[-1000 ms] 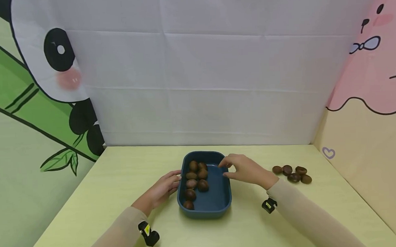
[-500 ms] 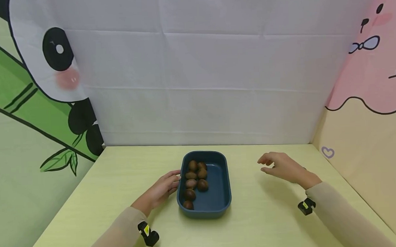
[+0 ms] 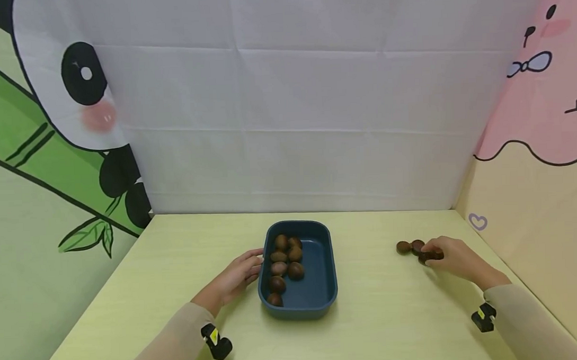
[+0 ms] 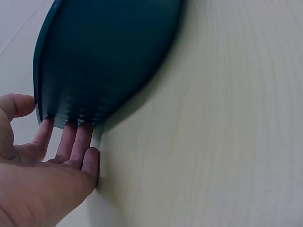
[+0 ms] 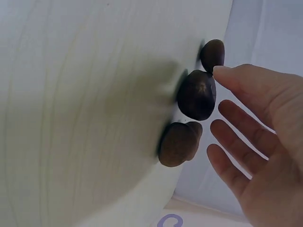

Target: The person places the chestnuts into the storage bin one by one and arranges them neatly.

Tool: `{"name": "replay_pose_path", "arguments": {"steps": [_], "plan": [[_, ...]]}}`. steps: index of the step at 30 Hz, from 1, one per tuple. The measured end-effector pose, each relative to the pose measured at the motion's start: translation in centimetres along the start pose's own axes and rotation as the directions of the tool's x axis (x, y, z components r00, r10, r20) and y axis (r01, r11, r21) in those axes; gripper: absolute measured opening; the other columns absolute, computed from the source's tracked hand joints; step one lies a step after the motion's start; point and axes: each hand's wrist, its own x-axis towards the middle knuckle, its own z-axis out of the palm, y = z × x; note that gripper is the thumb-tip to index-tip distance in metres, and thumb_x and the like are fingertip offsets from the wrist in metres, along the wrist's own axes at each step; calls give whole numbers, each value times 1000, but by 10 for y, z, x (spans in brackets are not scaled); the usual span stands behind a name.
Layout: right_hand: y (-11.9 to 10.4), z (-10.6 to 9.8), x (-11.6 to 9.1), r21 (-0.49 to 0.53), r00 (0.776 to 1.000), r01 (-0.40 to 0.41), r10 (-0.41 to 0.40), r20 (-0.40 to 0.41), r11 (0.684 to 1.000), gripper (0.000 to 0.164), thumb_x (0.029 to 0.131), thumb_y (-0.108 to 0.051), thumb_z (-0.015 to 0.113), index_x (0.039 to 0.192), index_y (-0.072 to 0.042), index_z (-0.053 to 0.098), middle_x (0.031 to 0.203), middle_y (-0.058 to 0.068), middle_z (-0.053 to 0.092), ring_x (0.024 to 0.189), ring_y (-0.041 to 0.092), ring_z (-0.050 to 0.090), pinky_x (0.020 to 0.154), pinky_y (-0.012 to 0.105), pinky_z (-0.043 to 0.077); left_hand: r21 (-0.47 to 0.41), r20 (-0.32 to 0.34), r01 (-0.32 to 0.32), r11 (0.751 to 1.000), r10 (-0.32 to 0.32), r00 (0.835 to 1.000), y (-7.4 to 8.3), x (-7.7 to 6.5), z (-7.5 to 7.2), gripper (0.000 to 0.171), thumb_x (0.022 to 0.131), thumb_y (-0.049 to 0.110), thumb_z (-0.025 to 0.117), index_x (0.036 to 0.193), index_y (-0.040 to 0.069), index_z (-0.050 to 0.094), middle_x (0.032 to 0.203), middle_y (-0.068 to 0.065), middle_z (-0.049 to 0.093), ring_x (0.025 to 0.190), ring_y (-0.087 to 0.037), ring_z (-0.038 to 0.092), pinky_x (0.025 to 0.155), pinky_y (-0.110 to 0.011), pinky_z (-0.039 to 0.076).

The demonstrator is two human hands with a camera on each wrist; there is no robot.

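Note:
A dark blue rectangular tray (image 3: 320, 277) stands on the table, with several brown chestnuts (image 3: 279, 269) along its left half. Against the tray's left wall rests my left hand (image 3: 234, 277); in the left wrist view its fingertips (image 4: 71, 124) touch the tray's side (image 4: 109, 52), with the thumb near the rim. Over at the right, my right hand (image 3: 455, 259) is at a small group of loose chestnuts (image 3: 403, 247), partly covering them. In the right wrist view the thumb reaches a dark chestnut (image 5: 196, 94), while the other fingers stay spread and apart from it.
The pale yellow tabletop (image 3: 369, 315) lies between the tray and the loose chestnuts. A white sheet (image 3: 315, 121) hangs along the back edge. Printed cartoon panels flank both sides, with a pink one (image 3: 539, 113) at the right.
My right hand has moved from above the tray's right rim across to the loose chestnuts on the right, and lowered onto them. The left hand and the tray have stayed in place.

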Motion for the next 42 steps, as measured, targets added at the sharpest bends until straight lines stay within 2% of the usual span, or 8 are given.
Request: {"name": "replay_pose_path", "arguments": {"steps": [3,8,14,17,22,27,35,42], "plan": [[6,4,-1,-31,1000,16,-17,-15,999,24,80,-4,81,102,-2,72,101,11,68,92,31,63,78,46,53,2,-5,4,1000,-4,1000,0,0,0,57,104,21,46,153,-3,29,149,-25,44,136,-35,45,116,-49,27],[14,10,0,-85,999,39,-41,-18,996,28,75,-4,85,100,-4,72,102,11,66,94,34,63,81,52,52,11,-7,15,1000,-15,1000,1,0,0,58,104,23,46,154,0,28,149,-24,43,136,-34,45,116,-47,28],[15,14,2,-89,999,43,-46,-21,995,29,72,-2,85,96,-8,70,100,10,64,93,32,60,83,53,50,11,7,13,1000,-13,1000,3,0,1,58,105,23,46,154,-1,27,150,-24,43,138,-35,43,116,-46,28],[12,14,2,-60,1000,25,-25,3,998,27,75,-3,84,96,-9,69,98,6,63,88,24,59,78,45,51,15,9,12,1000,-12,1000,3,0,1,58,105,23,46,154,-1,27,150,-24,43,138,-36,43,116,-46,28],[6,8,0,28,998,1,-3,70,1000,19,85,-10,77,102,-7,70,94,2,64,80,16,58,66,32,50,14,4,14,1000,-14,1000,5,0,0,58,104,22,46,154,-1,28,149,-24,43,137,-36,43,116,-46,28],[7,7,0,23,996,-23,21,83,999,18,92,-17,71,107,-7,71,95,0,66,82,14,59,66,32,50,13,-2,14,1000,-14,1000,5,0,0,58,103,22,48,154,1,28,149,-24,43,138,-35,43,117,-48,27],[11,13,-1,13,999,-8,7,33,1000,18,95,-6,64,112,-5,70,109,12,69,94,26,63,76,42,52,23,-3,9,1000,-9,1000,2,-3,0,60,104,24,47,154,-3,27,149,-25,43,136,-35,45,116,-47,29],[9,12,0,11,997,-42,42,64,999,25,91,-16,74,110,-2,69,100,5,68,86,20,61,71,38,52,15,14,5,1000,-5,1000,2,-2,-1,60,105,24,46,154,-3,26,150,-26,41,138,-37,42,117,-47,27]]}}
